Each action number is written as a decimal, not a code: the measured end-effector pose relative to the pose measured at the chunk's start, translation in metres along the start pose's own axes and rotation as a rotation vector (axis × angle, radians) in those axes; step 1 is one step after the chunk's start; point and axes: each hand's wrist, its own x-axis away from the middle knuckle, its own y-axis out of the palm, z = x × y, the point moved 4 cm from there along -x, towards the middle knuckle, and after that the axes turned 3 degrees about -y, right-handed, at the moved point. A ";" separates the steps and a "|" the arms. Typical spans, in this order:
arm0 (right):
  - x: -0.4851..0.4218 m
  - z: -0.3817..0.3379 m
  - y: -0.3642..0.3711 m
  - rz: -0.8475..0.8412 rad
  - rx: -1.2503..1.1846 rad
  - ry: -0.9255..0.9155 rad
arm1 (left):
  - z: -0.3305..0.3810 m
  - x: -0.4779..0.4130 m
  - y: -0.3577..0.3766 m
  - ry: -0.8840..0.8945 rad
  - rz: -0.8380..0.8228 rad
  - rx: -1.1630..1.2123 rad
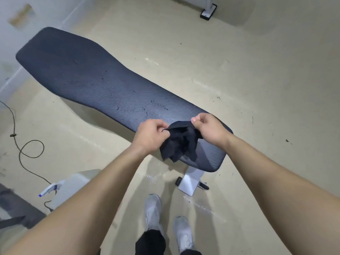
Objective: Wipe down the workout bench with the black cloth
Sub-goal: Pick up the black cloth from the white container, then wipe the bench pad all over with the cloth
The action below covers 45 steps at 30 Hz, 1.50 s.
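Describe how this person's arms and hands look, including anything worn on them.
Both forearms are bare as far as the frame shows: no sleeves, no watch, no bands. The left hand and right hand wear no gloves, and no rings are visible. Fingernails look short and unpainted. No markings or tattoos show on either arm.

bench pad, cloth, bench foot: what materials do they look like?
Bench pad: looks like dark vinyl or similar synthetic cover with fine diagonal ribbing, semi-matte; droplets bead on it. Black cloth: thin soft fabric, matte, hangs crumpled from both hands; fibre unclear. Bench foot: probably painted metal, smooth white flat faces, with black end caps, likely rubber or plastic.
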 end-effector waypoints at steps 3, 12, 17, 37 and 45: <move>-0.010 -0.020 -0.002 0.092 0.054 -0.022 | 0.018 -0.016 -0.013 0.068 0.140 -0.146; -0.011 -0.086 -0.095 0.331 0.857 -0.204 | 0.092 -0.062 -0.061 0.495 0.212 -0.222; 0.009 -0.039 -0.092 0.587 0.980 -0.280 | 0.099 -0.060 -0.035 0.754 0.335 -0.495; -0.034 0.203 0.047 0.242 0.889 -0.158 | -0.059 -0.084 0.200 0.308 0.088 -0.694; -0.107 0.198 0.044 0.251 0.933 -0.200 | -0.060 -0.152 0.201 0.326 0.187 -0.800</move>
